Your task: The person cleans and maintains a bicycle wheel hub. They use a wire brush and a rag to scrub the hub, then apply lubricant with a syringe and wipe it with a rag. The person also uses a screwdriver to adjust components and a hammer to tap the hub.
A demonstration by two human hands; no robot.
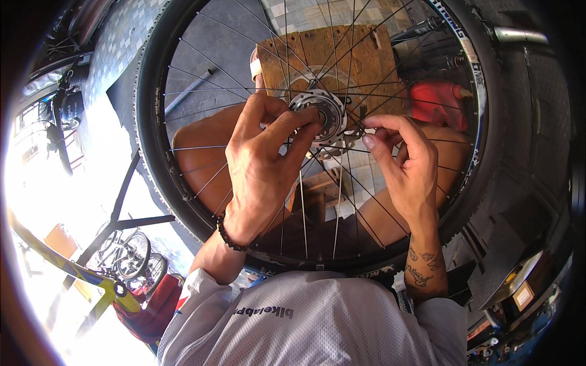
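Observation:
A bicycle wheel (160, 174) with a black tyre and thin spokes lies across my lap. At its middle is a silver hub (332, 108), with part of a brake disc rotor (334, 149) showing beneath. My left hand (259, 146) reaches over the hub, its thumb and fingers pinched together at the hub's centre; whatever they grip is hidden. Just right of the hub, my right hand (403, 158) holds its thumb and forefinger close together around a small dark piece (362, 129), too small to name.
Below the wheel stands a worn wooden block (332, 52) with holes. A red container (436, 102) is to its right, and a grey tube (189, 91) lies on the floor at left. Parked bicycles (131, 253) stand at the lower left, beside a bright, overexposed area.

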